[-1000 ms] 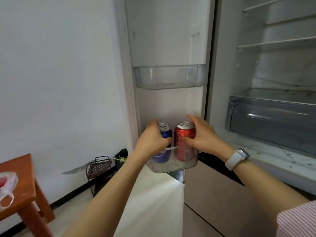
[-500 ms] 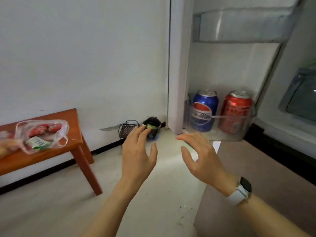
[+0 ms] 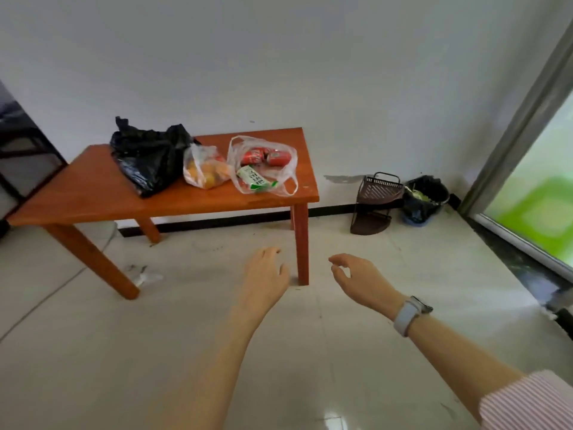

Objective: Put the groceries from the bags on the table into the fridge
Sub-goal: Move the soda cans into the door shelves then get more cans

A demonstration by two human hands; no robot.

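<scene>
- Both hands are hanging empty over the floor short of the wooden table (image 3: 93, 193): left hand (image 3: 263, 274) with fingers loosely curled, right hand (image 3: 356, 277) relaxed, thumb and forefinger nearly meeting.
- I'd reach into the clear bag's mouth, not tug its handles.
- Clear bag (image 3: 263, 164) is holding red cola cans (image 3: 266, 156) and a green-white carton (image 3: 254, 180).
- Middle bag (image 3: 203, 169) is holding orange fruit; black bag (image 3: 145, 156) contents hidden.

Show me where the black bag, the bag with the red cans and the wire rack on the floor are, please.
black bag (image 3: 148, 159), head view, on its crumpled front.
clear bag with red cans (image 3: 280, 178), head view, on its thin plastic lower side.
wire rack (image 3: 376, 192), head view, on its slatted upper shelf.
</scene>
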